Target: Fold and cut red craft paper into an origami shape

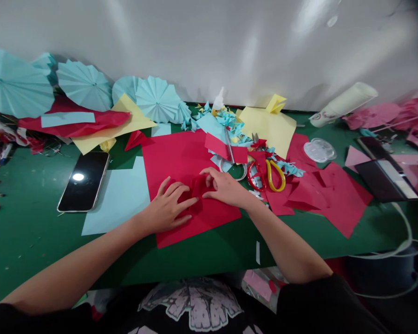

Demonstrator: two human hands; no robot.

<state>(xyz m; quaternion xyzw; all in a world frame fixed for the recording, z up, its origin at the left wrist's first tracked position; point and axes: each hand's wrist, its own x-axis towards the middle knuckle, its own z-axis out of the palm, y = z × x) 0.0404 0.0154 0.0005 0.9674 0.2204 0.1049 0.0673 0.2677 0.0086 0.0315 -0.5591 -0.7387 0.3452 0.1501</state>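
On the green table lies a large red sheet of paper (174, 155). A small folded piece of red paper (197, 186) rests on it between my two hands. My left hand (169, 207) lies flat with fingers spread, its fingertips reaching the folded piece's left side. At the piece's right side, my right hand (223, 186) is curled, thumb and forefinger closed on its edge. Red on red makes the folds hard to tell. Red-handled scissors (256, 176) and yellow-handled scissors (276, 176) lie right of the sheet, near a white tape ring (234, 170).
A phone (84, 182) and a light blue sheet (120, 199) lie to the left. Blue pleated paper fans (156, 99) stand along the wall. Paper scraps, a glue bottle (218, 99), red sheets (346, 199), a paper cup (343, 104) and a dark case (386, 180) are at the back and right.
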